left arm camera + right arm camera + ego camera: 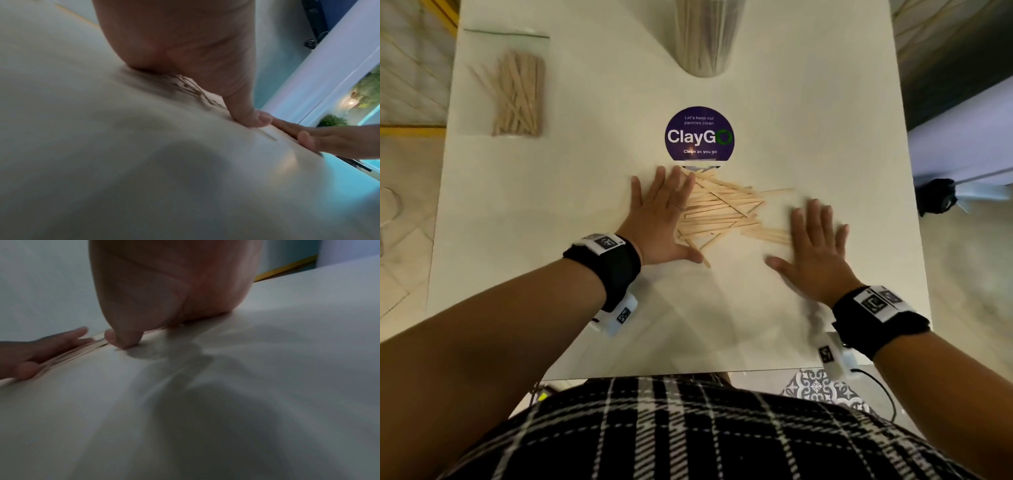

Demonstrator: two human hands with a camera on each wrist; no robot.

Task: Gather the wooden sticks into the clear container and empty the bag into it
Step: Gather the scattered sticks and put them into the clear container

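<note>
**Flat hands close on a loose pile of sticks**

Plaid fabric fills the bottom of the head view, nearest the camera, and both forearms reach out from it over the white table. Each wrist wears a black band with a small camera.

Between the hands lies the scattered pile of wooden sticks, criss-crossed just below a round purple sticker. The left hand lies flat, fingers straight and spread, its fingers over the pile's left edge. The right hand is equally flat and spread, blurred, with the pile's rightmost sticks at or under its inner edge. Neither hand grips anything. Both wrist views show palms pressed low to the tabletop.

At the far edge stands the clear container, already holding sticks upright. The bag, a clear zip pouch with more sticks, lies at the far left, well apart from both hands.

These sticks look light, thin and stiff, and probably slide easily on the smooth top. Raking them together with flat palms seems the sensible start; a bundle should then be pinched around its middle, with the sticks lined up parallel first, since crossed ones would likely splay or slip out when lifted.
</note>
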